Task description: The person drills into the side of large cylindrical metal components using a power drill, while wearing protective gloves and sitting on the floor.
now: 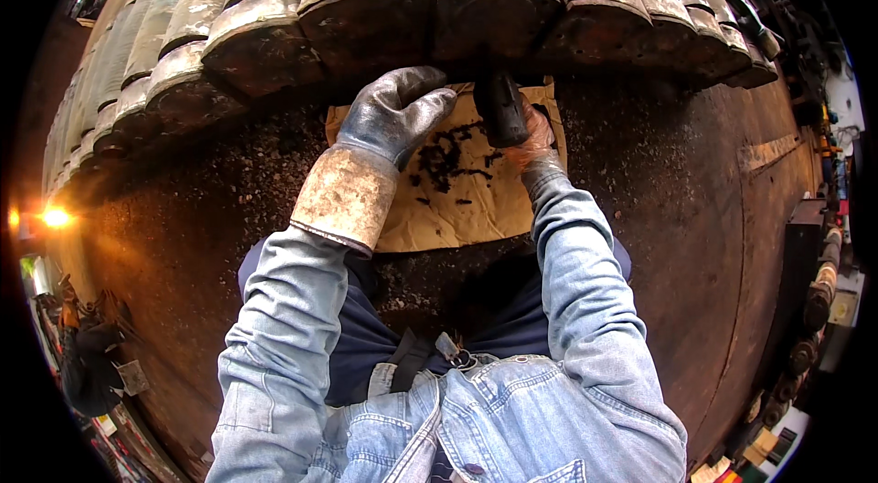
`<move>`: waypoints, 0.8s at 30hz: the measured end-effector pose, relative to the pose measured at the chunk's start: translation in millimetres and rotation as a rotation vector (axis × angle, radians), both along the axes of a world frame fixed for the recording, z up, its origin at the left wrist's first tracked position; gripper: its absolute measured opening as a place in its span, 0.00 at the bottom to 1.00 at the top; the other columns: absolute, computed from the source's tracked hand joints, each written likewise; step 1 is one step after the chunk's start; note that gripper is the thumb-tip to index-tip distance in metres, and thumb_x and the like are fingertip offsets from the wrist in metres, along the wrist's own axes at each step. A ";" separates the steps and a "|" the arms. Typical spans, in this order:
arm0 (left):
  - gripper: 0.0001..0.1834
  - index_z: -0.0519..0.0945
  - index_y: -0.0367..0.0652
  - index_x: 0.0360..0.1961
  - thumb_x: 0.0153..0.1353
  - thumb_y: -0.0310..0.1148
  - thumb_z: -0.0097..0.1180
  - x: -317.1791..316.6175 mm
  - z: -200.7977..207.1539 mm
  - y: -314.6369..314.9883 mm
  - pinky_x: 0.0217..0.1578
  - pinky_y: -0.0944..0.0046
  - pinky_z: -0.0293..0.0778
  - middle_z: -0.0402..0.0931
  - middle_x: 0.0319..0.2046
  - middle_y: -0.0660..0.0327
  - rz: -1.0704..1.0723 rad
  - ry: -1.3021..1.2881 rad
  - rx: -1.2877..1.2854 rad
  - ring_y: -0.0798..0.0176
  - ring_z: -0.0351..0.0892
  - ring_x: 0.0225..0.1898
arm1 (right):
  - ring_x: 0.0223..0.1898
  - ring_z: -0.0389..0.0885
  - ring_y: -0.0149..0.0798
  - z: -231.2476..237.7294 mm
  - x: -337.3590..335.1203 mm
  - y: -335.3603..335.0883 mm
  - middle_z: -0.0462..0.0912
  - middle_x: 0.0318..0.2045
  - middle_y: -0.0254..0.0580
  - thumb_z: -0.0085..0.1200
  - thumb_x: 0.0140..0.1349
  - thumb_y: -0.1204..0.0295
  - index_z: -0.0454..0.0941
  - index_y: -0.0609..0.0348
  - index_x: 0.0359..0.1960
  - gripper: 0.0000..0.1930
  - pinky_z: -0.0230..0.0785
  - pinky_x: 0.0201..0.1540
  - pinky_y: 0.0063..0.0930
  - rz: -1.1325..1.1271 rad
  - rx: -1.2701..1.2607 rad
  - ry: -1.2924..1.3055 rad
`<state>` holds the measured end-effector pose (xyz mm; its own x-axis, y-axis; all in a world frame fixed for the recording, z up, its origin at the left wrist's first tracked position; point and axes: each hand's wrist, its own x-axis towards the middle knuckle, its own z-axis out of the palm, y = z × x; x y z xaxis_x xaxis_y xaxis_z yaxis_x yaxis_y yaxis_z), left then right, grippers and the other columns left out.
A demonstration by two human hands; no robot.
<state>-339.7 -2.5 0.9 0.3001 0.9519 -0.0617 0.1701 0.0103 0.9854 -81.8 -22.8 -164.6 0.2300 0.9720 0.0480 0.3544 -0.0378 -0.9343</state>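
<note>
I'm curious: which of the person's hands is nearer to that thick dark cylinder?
The right. The right hand is at the dark cylinder, gripping it from its right side; the gloved left hand is apart from it, to its left.

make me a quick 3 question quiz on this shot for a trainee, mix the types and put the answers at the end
1. Multiple choice: the left hand wears a dark glove. What colour is its cuff?
A) bright red
B) stained cream
C) green

2. True or false: the brown sheet between the arms carries no dark bits.

3. Short answer: which hand holds the dark cylindrical object?

Key:
1. B
2. False; dark bits are scattered on it.
3. The right hand.
</note>
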 end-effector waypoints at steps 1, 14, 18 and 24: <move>0.20 0.80 0.34 0.55 0.63 0.28 0.68 -1.1 -2.2 0.2 0.51 0.66 0.79 0.84 0.50 0.56 0.000 0.000 0.001 0.67 0.82 0.49 | 0.40 0.88 0.42 6.8 -0.7 -1.7 0.89 0.39 0.40 0.69 0.55 0.67 0.80 0.45 0.56 0.24 0.76 0.44 0.35 -0.001 -0.017 -0.062; 0.18 0.82 0.34 0.53 0.62 0.28 0.68 -12.9 -27.8 17.7 0.50 0.66 0.80 0.85 0.47 0.57 0.057 0.005 -0.061 0.68 0.82 0.47 | 0.40 0.82 0.27 31.2 -1.6 -3.9 0.86 0.41 0.30 0.71 0.52 0.73 0.78 0.50 0.59 0.29 0.76 0.45 0.26 0.056 -0.064 -0.317; 0.15 0.84 0.36 0.49 0.62 0.29 0.69 -2.7 -20.8 20.3 0.51 0.66 0.78 0.86 0.45 0.59 0.067 -0.028 -0.134 0.69 0.82 0.46 | 0.40 0.82 0.32 29.6 7.4 -13.6 0.86 0.39 0.34 0.71 0.53 0.70 0.78 0.52 0.58 0.28 0.77 0.44 0.31 0.016 0.061 -0.433; 0.13 0.86 0.40 0.44 0.60 0.34 0.71 -6.2 -12.4 20.2 0.51 0.65 0.75 0.86 0.41 0.64 0.098 -0.151 -0.272 0.70 0.80 0.44 | 0.56 0.80 0.50 82.8 -32.3 -39.7 0.81 0.55 0.53 0.67 0.59 0.61 0.68 0.60 0.66 0.35 0.73 0.56 0.40 -0.001 -0.266 -0.100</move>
